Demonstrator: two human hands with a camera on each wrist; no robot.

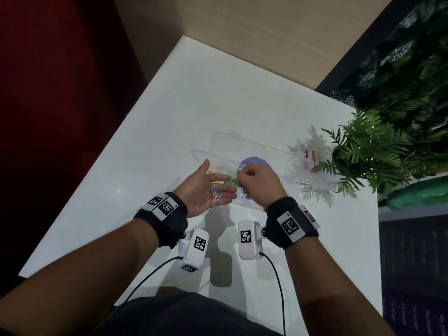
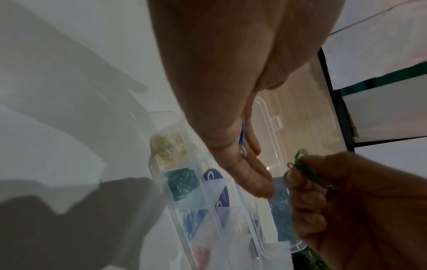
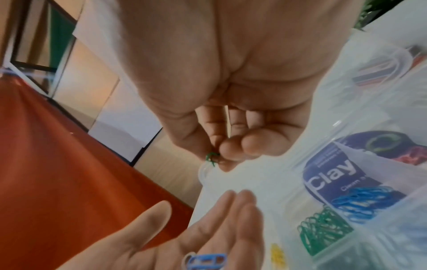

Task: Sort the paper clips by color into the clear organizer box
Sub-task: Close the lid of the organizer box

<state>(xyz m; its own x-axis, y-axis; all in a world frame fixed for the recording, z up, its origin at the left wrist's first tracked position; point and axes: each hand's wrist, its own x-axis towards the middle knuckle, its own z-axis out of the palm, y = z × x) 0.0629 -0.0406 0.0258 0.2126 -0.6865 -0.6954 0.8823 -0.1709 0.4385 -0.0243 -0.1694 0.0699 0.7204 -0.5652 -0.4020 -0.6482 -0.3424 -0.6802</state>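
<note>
Head: left hand [image 1: 203, 187] lying flat, palm up, cradling loose clips [image 1: 215, 191]; right hand [image 1: 257, 183] hiding much of the box [image 1: 218, 146].
Left wrist: compartments holding yellow [image 2: 168, 148], green [image 2: 182, 183], blue [image 2: 193, 222] clips.
Right wrist: fingers pinching green clips [image 3: 211, 158], mostly hidden

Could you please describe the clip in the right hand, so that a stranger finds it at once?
Start at the clear plastic organizer box on the white table. Just above it, the right hand is curled beside the open left hand. In its fingertip grip is a green wire paper clip; the loose clips on the left palm are blue and white instead.
</note>
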